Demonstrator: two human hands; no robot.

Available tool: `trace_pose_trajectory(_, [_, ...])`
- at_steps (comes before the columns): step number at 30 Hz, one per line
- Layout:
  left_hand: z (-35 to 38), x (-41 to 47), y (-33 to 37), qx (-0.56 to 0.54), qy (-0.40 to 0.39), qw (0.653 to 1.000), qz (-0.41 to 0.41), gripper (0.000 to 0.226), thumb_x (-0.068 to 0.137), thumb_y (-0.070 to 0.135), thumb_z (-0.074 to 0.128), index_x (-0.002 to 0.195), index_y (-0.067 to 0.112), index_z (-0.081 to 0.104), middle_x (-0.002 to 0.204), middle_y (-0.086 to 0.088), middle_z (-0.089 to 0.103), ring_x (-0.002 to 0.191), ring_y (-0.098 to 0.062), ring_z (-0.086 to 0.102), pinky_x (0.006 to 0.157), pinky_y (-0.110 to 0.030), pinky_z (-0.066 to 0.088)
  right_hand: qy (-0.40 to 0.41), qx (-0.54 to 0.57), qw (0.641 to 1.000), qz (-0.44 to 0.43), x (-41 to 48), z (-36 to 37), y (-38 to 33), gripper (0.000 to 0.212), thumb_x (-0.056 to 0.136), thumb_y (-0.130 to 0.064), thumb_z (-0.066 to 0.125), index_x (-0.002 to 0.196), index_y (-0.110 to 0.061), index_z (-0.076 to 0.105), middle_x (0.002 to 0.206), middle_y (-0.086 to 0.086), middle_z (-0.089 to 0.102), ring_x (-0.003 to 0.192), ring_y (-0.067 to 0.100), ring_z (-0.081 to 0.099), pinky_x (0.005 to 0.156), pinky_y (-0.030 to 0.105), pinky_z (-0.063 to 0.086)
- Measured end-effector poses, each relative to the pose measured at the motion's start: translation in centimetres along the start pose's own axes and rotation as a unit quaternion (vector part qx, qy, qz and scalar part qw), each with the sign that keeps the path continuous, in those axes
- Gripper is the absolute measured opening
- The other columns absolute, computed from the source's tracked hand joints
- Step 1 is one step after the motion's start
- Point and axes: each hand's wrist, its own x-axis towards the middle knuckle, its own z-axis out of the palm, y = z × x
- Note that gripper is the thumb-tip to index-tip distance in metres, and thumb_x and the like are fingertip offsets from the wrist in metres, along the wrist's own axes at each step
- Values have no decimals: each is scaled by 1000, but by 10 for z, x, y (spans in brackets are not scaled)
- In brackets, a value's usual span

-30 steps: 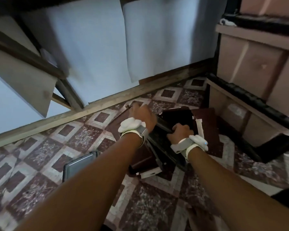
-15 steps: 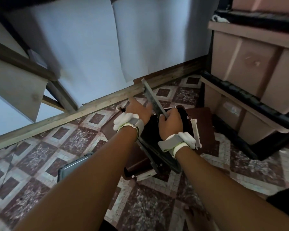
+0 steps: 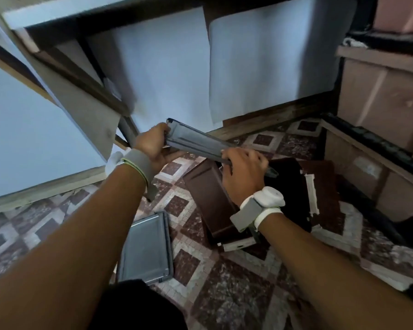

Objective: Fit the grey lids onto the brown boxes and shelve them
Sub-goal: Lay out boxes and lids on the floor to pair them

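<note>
Now both hands hold one grey lid point(image 3: 196, 144) up in the air, tilted, above the brown boxes point(image 3: 210, 198) that lie on the patterned tile floor point(image 3: 236, 294). The left hand point(image 3: 153, 146) has its grip closed around the lid's far upper end, thumb side against the edge. The right hand point(image 3: 242, 172) has its grip closed over the lid's lower end, fingers curled across the top. Each wrist carries a grey band with a white puck. A second grey lid point(image 3: 146, 248) lies flat on the floor, between the forearms and just beside the nearest box. More brown boxes sit on the black shelf rack point(image 3: 372, 141) at the right.
</note>
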Motion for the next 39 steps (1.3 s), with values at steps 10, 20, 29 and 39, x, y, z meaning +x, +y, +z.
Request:
trace_pose_trajectory(10, [-174, -37, -32, -47, 87, 994, -50, 17, 94, 2, 41, 103, 3, 55, 102, -19, 61, 80, -26, 63, 52, -36, 61, -160, 55, 984, 52, -23, 46, -77, 7, 72, -37, 65, 77, -35, 60, 141, -13, 44, 143, 25, 20, 113, 53, 10])
trace_pose_trajectory(20, [-263, -52, -152, -218, 135, 963, -89, 34, 89, -8, 34, 108, -3, 61, 99, -16, 71, 86, -28, 68, 70, -39, 61, -293, 247, 854, 353, -81, 128, -128, 60, 84, -32, 66, 136, -17, 41, 135, 8, 45, 107, 32, 58, 86, 42, 55])
trace_pose_trajectory(29, [-272, -36, -273, -314, 184, 906, -216, 23, 91, -6, 37, 90, 4, 58, 87, -14, 61, 77, -26, 59, 59, -33, 59, -443, 326, 628, 551, -173, 211, -122, 33, 94, -2, 51, 125, -12, 50, 95, 12, 64, 60, 20, 59, 51, 27, 47])
trace_pose_trajectory(39, [-285, -15, -349, -55, 156, 940, -297, 24, 72, 27, 70, 86, 9, 63, 112, -28, 63, 83, -24, 56, 87, -41, 55, -466, 287, 594, 590, -201, 243, -80, 23, 97, -6, 46, 117, -13, 54, 92, 2, 62, 85, 21, 66, 56, 30, 51])
